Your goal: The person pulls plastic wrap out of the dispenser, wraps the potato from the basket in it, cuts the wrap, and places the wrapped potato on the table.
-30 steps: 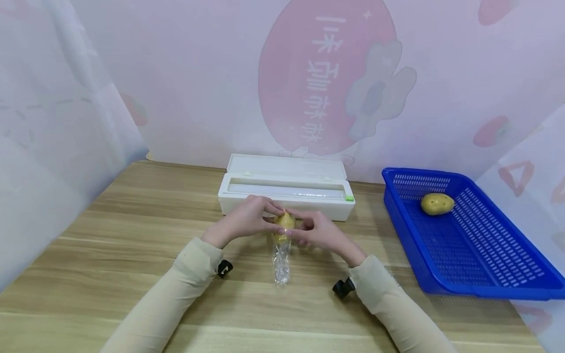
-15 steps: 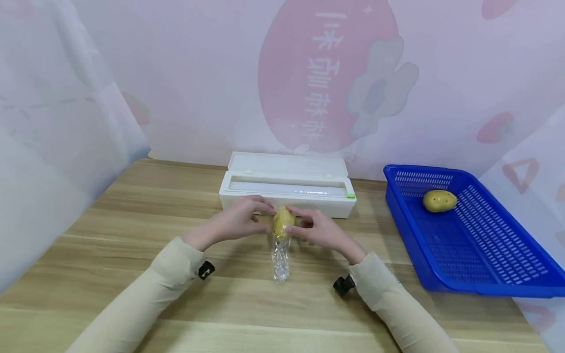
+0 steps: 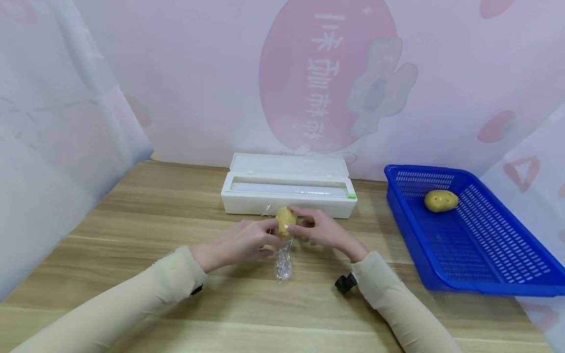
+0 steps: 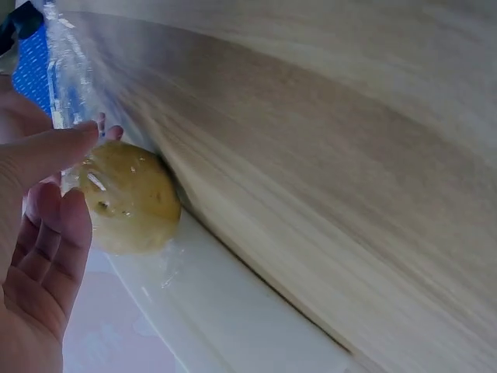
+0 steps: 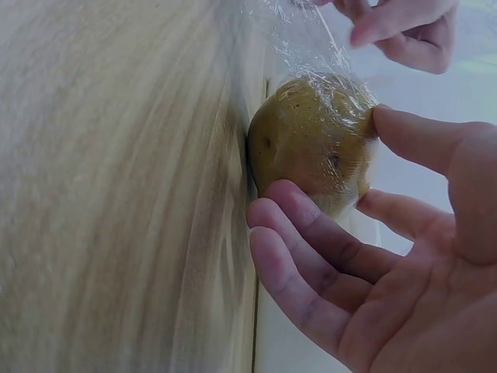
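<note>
A potato [image 3: 285, 221] with cling film over it stands on the table in front of the white box. Its loose film tail [image 3: 283, 264] trails toward the near edge. My right hand [image 3: 324, 229] holds the potato from the right; in the right wrist view its thumb and fingers [image 5: 311, 225] curve round the potato [image 5: 303, 144]. My left hand [image 3: 243, 243] is at the potato's left side, close to the film. In the left wrist view its thumb [image 4: 58, 151] and fingers stand apart beside the filmed potato [image 4: 132, 198]. Whether the fingertips touch the film is unclear.
A white cling film box [image 3: 289, 202] stands behind the hands, lid raised, with a roll inside. At right, a blue basket [image 3: 423, 255] holds another potato [image 3: 441, 201]. A printed cloth [image 3: 198, 88] hangs behind the wooden table [image 3: 145, 230].
My left hand has let go of the potato, drawn back to the left, then come nearer again, lower beside the film. The right hand stays on the potato.
</note>
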Available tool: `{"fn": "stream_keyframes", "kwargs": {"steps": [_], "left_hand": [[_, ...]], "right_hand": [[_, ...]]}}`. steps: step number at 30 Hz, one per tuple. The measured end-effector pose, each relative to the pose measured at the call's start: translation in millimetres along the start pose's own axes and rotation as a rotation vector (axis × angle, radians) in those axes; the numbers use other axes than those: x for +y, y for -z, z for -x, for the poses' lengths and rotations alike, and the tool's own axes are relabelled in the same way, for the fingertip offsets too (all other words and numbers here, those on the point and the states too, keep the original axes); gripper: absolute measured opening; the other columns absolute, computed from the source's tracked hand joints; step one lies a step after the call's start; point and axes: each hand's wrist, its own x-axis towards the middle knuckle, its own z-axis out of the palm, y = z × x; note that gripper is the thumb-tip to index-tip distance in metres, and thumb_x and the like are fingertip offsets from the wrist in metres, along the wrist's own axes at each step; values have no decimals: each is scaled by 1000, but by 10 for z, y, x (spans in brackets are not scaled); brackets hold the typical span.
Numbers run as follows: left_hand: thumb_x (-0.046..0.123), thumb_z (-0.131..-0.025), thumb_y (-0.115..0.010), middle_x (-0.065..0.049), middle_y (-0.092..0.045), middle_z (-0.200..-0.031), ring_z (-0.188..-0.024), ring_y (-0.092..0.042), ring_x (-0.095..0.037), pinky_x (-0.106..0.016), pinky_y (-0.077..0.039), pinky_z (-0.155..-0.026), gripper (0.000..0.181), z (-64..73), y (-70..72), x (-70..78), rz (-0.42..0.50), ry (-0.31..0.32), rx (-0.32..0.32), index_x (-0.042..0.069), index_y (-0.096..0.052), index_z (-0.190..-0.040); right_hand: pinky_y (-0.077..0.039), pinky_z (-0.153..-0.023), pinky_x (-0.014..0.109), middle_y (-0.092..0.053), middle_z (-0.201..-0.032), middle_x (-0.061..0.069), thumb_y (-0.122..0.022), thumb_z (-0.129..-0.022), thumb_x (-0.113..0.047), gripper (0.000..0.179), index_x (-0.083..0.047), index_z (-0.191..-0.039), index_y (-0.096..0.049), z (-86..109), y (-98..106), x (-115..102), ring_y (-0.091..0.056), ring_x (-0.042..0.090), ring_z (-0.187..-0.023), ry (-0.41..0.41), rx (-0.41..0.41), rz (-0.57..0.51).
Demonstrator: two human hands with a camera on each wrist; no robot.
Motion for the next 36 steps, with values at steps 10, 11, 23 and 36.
{"fn": "stream_keyframes", "kwargs": {"steps": [10, 11, 23, 36], "left_hand": [[15, -84, -81, 0, -57, -102, -87, -55, -9, -22, -50, -73, 4, -15, -61, -28, 70, 36, 90, 15, -77, -85], [14, -83, -81, 0, -59, -103, -89, -57, -10, -23, -50, -76, 6, -18, -73, -38, 98, 53, 106, 14, -76, -86], [15, -91, -73, 8, -70, -88, -85, -66, -10, -29, -55, -76, 4, 20, -122, -116, 452, 435, 199, 13, -72, -88], [12, -91, -72, -1, -70, -80, -74, -60, -10, -29, -49, -66, 8, -18, -13, -64, 587, 577, 104, 9, -73, -84]], "right_hand": [[-56, -69, 37, -67, -110, 9, -73, -91, -31, 61, -11, -144, -51, 8, 0, -23, -64, 28, -92, 55, 74, 91], [-56, -72, 36, -65, -114, 10, -75, -89, -26, 57, -9, -140, -55, 27, 1, -26, -62, 28, -98, 80, 95, 110], [-37, -105, 47, -41, -148, 16, -89, -71, -40, 83, -4, -138, -55, 138, -136, -111, -40, 30, -134, 312, 94, 421], [-51, -84, 27, -67, -120, 11, -80, -83, -15, 6, -11, -88, -80, 64, -237, -170, -62, 21, -112, 328, 267, 153]]}}
